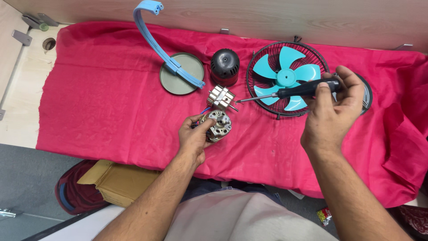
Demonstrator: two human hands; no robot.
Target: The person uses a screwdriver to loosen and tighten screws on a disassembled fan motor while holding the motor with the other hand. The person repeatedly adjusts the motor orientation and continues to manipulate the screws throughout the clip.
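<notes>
Fingers of the left hand (195,136) curl closed around a round silver metal motor core (217,125) on the red cloth (111,107), while the right hand (332,114) at 3 o'clock grips a black-handled screwdriver (307,89), tip pointing toward 9 o'clock at a square metal stator block (220,97).

A small repair workbench — pale wooden table (20,100) under a red cloth (111,102), strewn with dismantled turquoise-bladed fan parts (285,76).

Cardboard box (120,182), black motor cover (224,66)
</notes>
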